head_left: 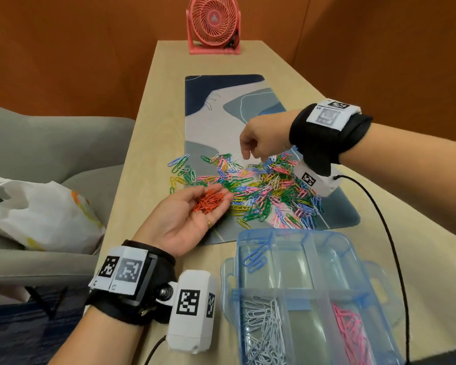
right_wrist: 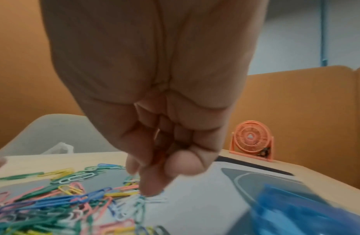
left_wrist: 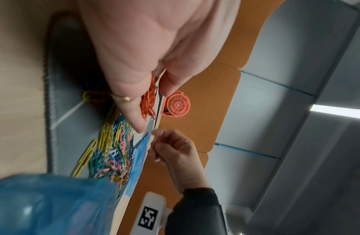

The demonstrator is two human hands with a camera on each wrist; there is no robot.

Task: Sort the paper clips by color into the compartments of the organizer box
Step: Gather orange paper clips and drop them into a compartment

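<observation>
On the table (head_left: 148, 106), your left hand (head_left: 184, 219) cups orange clips (head_left: 208, 201); your right hand (head_left: 263, 138) curls over the pile (head_left: 261, 191), its hold unclear.

Your left wrist wears a black strap (head_left: 132, 299) with square-coded white tags and a white boxy camera (head_left: 191, 312), bolted on, trailing a black cable (head_left: 156, 350). A gold ring (head_left: 209, 223) sits on one finger. Your right wrist strap (head_left: 327, 133) matches, its cable (head_left: 390, 233) looping away.
</observation>
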